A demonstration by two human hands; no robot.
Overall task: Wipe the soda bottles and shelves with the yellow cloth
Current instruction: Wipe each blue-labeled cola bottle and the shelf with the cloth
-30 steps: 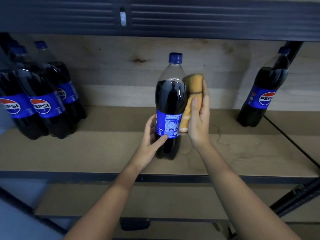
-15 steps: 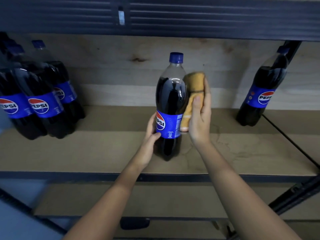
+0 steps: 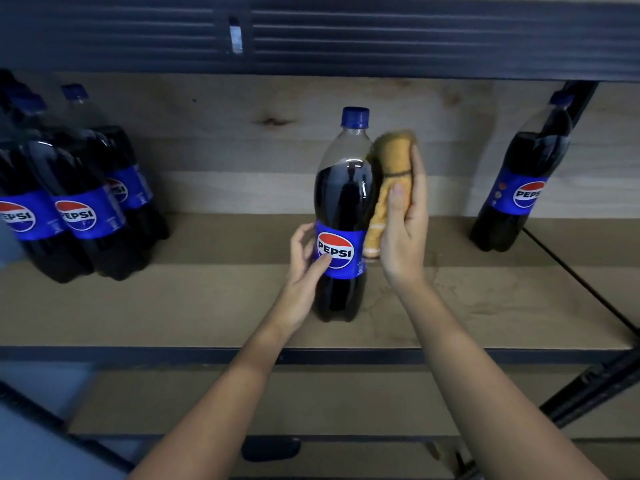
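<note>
A tall Pepsi bottle [image 3: 341,209] with a blue cap stands upright in the middle of the wooden shelf [image 3: 207,306], its logo facing me. My left hand [image 3: 304,268] holds it low on the left side, thumb on the blue label. My right hand [image 3: 403,233] grips the folded yellow cloth [image 3: 388,188] and presses it against the bottle's right side. Several more Pepsi bottles [image 3: 79,202] stand grouped at the left of the shelf. Another single bottle [image 3: 519,181] stands at the far right.
A dark metal shelf beam [image 3: 346,32] runs overhead, and a dark front rail [image 3: 138,355] edges the shelf. A lower shelf [image 3: 346,400] lies below. A black diagonal frame post [image 3: 595,386] crosses the lower right. Wooden boards form the back wall.
The bottle has been turned on its base, so its logo now faces me instead of the printed back of the label. My right hand stays against its side with the cloth.
</note>
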